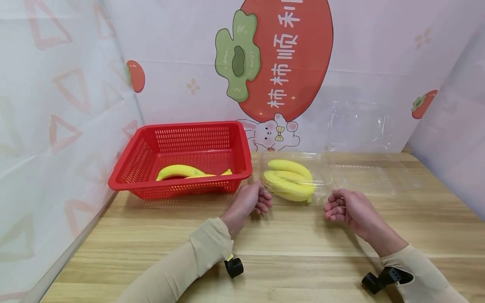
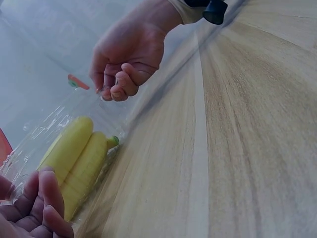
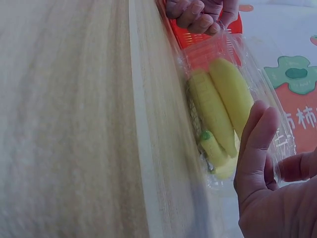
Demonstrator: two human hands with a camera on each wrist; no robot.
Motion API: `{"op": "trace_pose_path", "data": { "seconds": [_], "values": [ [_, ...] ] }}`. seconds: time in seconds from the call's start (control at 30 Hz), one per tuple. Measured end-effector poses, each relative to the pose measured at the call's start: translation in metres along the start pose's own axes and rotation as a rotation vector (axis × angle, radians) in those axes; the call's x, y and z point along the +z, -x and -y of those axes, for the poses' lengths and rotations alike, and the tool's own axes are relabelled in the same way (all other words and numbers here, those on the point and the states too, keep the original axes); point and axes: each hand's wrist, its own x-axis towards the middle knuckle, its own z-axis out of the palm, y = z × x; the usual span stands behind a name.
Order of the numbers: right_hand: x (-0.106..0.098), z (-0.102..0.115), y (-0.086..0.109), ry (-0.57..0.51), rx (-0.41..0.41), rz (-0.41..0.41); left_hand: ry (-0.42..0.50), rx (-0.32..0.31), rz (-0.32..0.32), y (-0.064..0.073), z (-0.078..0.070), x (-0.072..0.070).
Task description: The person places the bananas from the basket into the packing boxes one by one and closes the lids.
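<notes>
Though outside wrist views, bananas (image 1: 180,170) in basket (image 1: 138,185) visible from head.

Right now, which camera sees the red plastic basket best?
The head view: it shows nearly all the red plastic basket, bananas inside. The right wrist view shows only part, beyond the left hand. The left wrist view has a red patch at its edge; I can't tell if that's the basket.
</notes>
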Motion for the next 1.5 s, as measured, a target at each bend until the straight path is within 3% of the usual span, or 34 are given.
{"op": "trace_pose_path", "data": {
  "seconds": [0.23, 0.87, 1.23, 1.5],
  "values": [
    [0.001, -0.001, -0.001, 0.068, -0.026, -0.034, -0.031, 0.004, -0.012, -0.001, 0.000, 0.000],
    [0.000, -0.003, -0.003, 0.119, -0.043, -0.064, -0.037, 0.026, -0.007, -0.002, 0.002, 0.000],
    [-0.003, 0.001, -0.001, 0.051, -0.003, -0.019, -0.049, 0.009, -0.063, 0.003, -0.002, 0.006],
    [-0.005, 0.004, 0.002, 0.147, -0.036, -0.040, -0.085, 0.029, -0.084, 0.009, -0.004, 0.010]
  ]
}}
